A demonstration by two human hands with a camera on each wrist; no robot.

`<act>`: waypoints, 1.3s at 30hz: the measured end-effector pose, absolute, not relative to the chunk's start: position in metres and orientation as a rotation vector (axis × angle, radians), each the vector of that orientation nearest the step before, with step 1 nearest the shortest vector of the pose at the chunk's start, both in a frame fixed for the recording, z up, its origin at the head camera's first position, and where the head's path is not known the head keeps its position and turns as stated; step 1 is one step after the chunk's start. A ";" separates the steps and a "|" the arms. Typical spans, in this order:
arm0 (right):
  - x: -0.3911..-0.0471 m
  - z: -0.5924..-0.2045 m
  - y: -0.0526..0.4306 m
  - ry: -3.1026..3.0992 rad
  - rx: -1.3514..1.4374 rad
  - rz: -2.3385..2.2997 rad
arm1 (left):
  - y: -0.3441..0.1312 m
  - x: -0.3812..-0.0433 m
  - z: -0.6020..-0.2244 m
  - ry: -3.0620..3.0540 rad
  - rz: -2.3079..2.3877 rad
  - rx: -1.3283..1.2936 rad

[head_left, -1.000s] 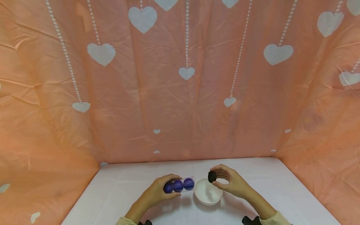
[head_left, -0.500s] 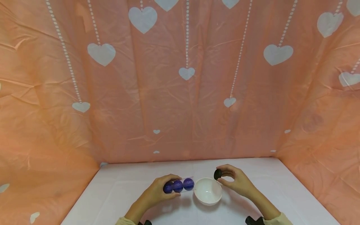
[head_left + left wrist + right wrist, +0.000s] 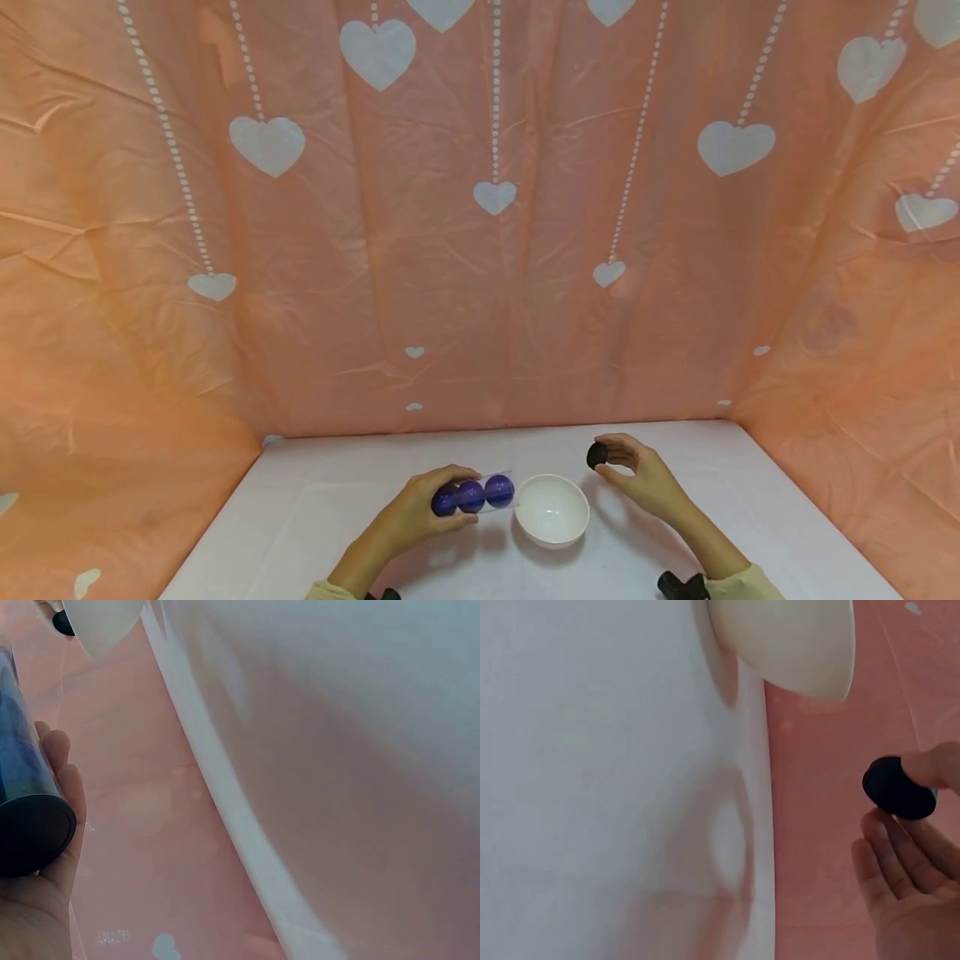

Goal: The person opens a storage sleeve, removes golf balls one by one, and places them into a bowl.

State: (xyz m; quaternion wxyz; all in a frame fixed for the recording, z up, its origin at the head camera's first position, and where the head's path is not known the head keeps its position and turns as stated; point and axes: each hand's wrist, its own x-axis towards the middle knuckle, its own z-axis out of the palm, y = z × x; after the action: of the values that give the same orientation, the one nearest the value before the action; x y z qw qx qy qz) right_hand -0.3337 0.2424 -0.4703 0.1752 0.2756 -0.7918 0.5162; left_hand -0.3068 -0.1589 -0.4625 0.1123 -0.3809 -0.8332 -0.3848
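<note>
Counter (image 3: 315,483) carries the white bowl (image 3: 553,535); left of it, your left hand (image 3: 415,505) grips the clear tube (image 3: 30,789) of purple balls (image 3: 471,497). Your right hand (image 3: 647,482) has swung right, pinching the black cap (image 3: 597,455), leaving the bowl unobstructed.

Curtained booth (image 3: 97,358), orange heart-print sheet (image 3: 442,275), wht tbl (image 3: 330,467)

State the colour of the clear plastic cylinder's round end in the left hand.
Black. The round end shows best in the left wrist view.
</note>
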 end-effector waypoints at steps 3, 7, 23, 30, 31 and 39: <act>-0.336 -0.473 0.245 -2.279 0.738 1.478 | -0.159 -0.307 -0.462 -2.444 -1.124 -1.117; -0.338 -0.477 0.250 -2.353 0.673 1.500 | -0.159 -0.307 -0.463 -2.442 -1.130 -1.127; -0.337 -0.480 0.256 -2.554 0.518 1.437 | -0.159 -0.307 -0.462 -2.454 -1.142 -1.124; -0.338 -0.485 0.260 -2.585 0.501 1.401 | -0.159 -0.308 -0.464 -2.442 -1.126 -1.139; -0.337 -0.485 0.260 -2.590 0.500 1.402 | -0.159 -0.308 -0.464 -2.441 -1.126 -1.140; -0.338 -0.484 0.259 -2.664 0.309 1.299 | -0.159 -0.308 -0.464 -2.448 -1.132 -1.130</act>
State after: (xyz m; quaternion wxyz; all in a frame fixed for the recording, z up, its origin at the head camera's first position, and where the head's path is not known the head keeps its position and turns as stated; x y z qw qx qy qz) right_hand -0.3379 0.2591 -0.4844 0.0806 0.1035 -0.8911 0.4344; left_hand -0.3078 -0.1591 -0.4639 0.1084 -0.3843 -0.8322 -0.3848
